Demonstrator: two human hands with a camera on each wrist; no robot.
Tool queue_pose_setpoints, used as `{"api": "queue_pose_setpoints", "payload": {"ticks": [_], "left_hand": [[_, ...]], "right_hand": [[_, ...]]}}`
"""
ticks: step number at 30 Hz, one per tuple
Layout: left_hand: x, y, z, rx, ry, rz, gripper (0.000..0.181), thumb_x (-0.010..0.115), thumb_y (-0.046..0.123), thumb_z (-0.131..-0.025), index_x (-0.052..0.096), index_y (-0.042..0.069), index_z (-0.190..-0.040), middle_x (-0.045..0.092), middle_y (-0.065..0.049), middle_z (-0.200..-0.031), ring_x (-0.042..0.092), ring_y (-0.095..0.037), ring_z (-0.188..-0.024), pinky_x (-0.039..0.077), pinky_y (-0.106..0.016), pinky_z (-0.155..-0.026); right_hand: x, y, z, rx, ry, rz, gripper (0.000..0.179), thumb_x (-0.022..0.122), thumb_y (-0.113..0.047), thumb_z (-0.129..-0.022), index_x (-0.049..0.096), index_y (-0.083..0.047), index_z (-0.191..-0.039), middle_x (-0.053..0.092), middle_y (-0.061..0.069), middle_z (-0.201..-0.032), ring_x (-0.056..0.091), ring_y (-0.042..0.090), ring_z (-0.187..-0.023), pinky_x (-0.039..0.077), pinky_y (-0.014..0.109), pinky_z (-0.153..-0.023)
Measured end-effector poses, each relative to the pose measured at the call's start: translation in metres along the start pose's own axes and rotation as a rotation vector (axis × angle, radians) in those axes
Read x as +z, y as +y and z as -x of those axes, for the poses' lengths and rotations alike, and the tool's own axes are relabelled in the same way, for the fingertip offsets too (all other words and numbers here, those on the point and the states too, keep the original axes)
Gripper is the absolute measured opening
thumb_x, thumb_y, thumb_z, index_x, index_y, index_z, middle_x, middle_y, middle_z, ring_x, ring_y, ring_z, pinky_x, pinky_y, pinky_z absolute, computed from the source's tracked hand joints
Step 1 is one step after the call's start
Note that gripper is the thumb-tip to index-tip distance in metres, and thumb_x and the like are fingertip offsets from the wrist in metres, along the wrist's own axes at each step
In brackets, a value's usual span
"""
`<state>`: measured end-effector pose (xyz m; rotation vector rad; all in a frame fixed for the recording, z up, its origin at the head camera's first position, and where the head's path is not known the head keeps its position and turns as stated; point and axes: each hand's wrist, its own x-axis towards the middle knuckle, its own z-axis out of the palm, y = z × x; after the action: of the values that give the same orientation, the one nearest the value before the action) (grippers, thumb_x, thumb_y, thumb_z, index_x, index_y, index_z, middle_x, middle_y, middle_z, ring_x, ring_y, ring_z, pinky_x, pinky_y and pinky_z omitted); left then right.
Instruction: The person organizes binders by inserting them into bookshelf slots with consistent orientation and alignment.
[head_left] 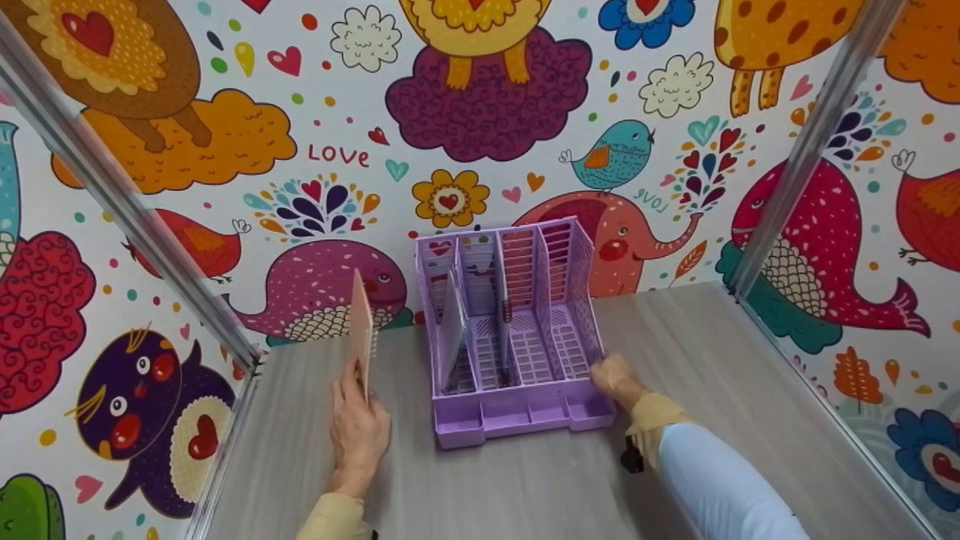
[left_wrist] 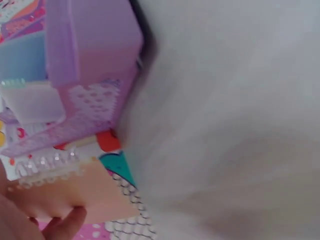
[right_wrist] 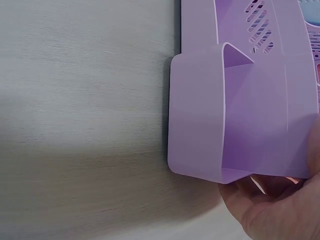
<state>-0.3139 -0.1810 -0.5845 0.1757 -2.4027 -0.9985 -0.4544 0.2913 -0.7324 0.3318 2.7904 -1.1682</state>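
My left hand (head_left: pixel 360 427) holds a peach-coloured spiral notebook (head_left: pixel 361 322) upright, left of a purple desk file organizer (head_left: pixel 525 409). In the left wrist view, fingertips press against the cover of this notebook (left_wrist: pixel 100 192), and its clear coil faces the organizer's side. My right hand (head_left: pixel 619 379) grips the organizer at its right front corner; in the right wrist view the fingers curl round the side wall by the small front tray (right_wrist: pixel 197 115). A pale notebook (head_left: pixel 453 337) leans in the leftmost slot. A thin item with a reddish coil (head_left: pixel 507 311) stands along a divider further right.
The organizer stands on a grey wood-grain table (head_left: pixel 525 487), close to a back wall (head_left: pixel 480 180) printed with cartoon animals. Metal frame posts (head_left: pixel 127 180) rise at left and right. Two slots on the organizer's right side hold nothing visible.
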Motion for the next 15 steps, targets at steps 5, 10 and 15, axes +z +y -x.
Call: {"api": "queue_pose_setpoints", "payload": {"ticks": [5,10,15], "left_hand": [[0.004,0.015,0.001,0.097,0.066,0.082,0.056,0.06,-0.006,-0.103,0.052,0.007,-0.157,0.063,-0.024,-0.142,0.073,-0.049,-0.118,0.062,-0.07,-0.087],[0.007,0.031,0.002,0.134,0.085,0.169,0.055,0.061,-0.005,-0.103,0.052,0.0,-0.157,0.064,-0.028,-0.14,0.072,-0.048,-0.117,0.06,-0.068,-0.087],[0.007,0.045,0.004,0.172,0.089,0.207,0.054,0.059,-0.001,-0.103,0.05,-0.005,-0.157,0.062,-0.032,-0.138,0.071,-0.05,-0.113,0.059,-0.07,-0.092]], "right_hand": [[0.001,0.002,-0.002,0.018,-0.009,-0.027,0.06,0.052,-0.02,-0.097,0.063,0.013,-0.145,0.075,0.032,-0.137,0.074,0.042,-0.122,0.058,0.061,-0.113],[0.003,0.004,-0.004,0.01,-0.004,-0.027,0.06,0.053,-0.019,-0.096,0.063,0.014,-0.146,0.075,0.033,-0.138,0.073,0.046,-0.125,0.058,0.061,-0.114],[0.003,0.006,-0.004,-0.008,0.008,0.0,0.058,0.052,-0.019,-0.097,0.065,0.014,-0.142,0.076,0.033,-0.135,0.075,0.046,-0.122,0.059,0.061,-0.112]]}}
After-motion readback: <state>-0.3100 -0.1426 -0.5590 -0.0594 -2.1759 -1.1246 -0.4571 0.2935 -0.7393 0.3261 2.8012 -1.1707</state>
